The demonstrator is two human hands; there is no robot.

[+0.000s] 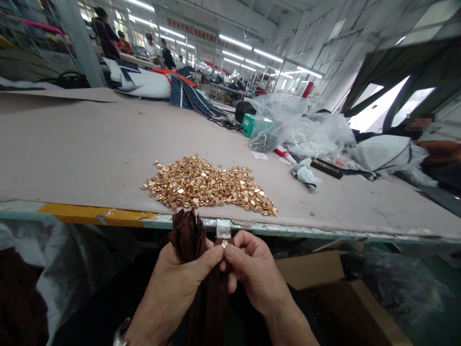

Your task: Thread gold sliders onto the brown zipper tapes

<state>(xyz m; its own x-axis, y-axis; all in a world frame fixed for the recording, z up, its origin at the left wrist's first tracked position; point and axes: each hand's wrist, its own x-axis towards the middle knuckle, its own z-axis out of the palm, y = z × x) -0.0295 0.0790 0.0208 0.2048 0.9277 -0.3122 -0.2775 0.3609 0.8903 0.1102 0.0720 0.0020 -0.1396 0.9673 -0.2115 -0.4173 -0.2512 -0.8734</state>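
Clip [225, 243]: your left hand [175, 283] holds strips [186, 235] and, with your right hand [261, 271], pinches it. You may be fitting it on, though it's hard to see; next, press straight.

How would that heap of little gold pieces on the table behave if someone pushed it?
The heap of gold pieces would probably spread and slide rather than move as one, since the pieces look loosely piled. They may skid more than roll, as many show flat faces. Each is likely stiff, judging by its metallic shine.
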